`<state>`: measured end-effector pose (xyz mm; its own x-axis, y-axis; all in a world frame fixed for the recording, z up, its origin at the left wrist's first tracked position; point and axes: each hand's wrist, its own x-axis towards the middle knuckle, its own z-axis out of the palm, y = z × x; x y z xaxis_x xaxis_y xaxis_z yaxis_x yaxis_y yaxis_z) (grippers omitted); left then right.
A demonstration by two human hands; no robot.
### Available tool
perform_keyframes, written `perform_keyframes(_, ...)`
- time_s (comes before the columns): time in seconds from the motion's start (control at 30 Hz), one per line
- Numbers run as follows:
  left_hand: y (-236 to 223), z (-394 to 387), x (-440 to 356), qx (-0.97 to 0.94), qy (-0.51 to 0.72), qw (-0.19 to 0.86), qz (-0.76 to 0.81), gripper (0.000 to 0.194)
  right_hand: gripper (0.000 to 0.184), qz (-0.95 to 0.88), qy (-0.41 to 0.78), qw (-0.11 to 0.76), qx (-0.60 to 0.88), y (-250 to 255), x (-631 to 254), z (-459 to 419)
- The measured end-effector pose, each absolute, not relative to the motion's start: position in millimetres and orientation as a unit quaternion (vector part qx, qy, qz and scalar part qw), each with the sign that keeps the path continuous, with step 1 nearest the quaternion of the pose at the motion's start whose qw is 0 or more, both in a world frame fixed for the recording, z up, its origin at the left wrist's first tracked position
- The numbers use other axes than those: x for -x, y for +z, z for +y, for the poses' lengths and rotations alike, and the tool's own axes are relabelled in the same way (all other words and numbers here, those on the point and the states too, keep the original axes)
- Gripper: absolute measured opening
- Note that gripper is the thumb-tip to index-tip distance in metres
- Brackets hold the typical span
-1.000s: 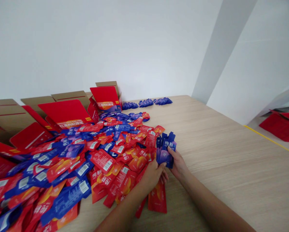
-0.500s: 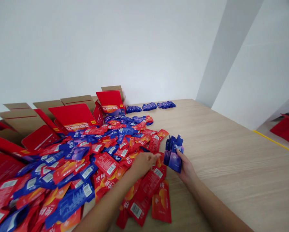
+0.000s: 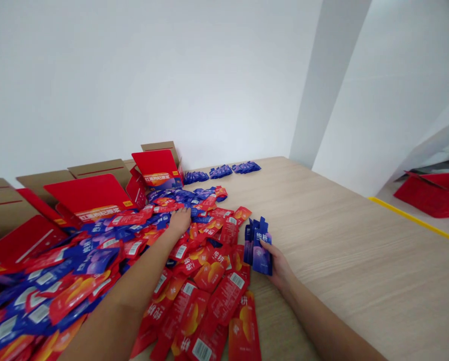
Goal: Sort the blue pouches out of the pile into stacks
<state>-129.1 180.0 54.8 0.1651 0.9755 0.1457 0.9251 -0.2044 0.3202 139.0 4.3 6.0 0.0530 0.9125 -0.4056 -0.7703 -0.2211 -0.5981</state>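
Observation:
My right hand (image 3: 279, 263) is closed on a small bundle of blue pouches (image 3: 262, 254), held upright above the table at the right side of the pile. The front pouch shows white lettering and a purple fruit picture. My left hand (image 3: 180, 220) reaches into the far part of the pile, its fingers lowered onto blue pouches (image 3: 200, 205) and red ones; the fingertips are partly hidden, and no pouch is seen lifted in it. Red pouches (image 3: 228, 296) with orange fruit pictures and barcodes lie loose below and between my arms.
Open red cartons (image 3: 92, 198) with brown flaps stand along the left and back of the pile. Three rows of blue pouches (image 3: 220, 171) lie near the wall on the wooden table (image 3: 322, 235). Beyond the yellow strip (image 3: 416, 220), a red container (image 3: 431, 193) sits at right.
My left hand has moved away from the red pouches near my right hand, forward and left into the pile. The right hand still holds its blue bundle. The view has turned slightly right.

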Motion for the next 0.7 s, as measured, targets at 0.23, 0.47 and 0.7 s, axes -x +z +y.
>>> perform_keyframes(0.23,87.3,164.7,116.0,-0.709,0.291,0.145,0.625,0.036,0.016,-0.077,0.71,0.617,0.331,8.5,-135.3,3.8)
perform_keyframes(0.47,62.4,67.5,43.1,-0.515,0.279,0.63,0.51,0.03,0.018,-0.078,0.7,0.642,0.303,15.4,-132.1,-2.9)
perform_keyframes(0.7,47.2,24.4,20.5,-0.495,0.307,0.72,0.377,0.043,0.017,-0.094,0.696,0.62,0.351,9.7,-134.7,-1.2)
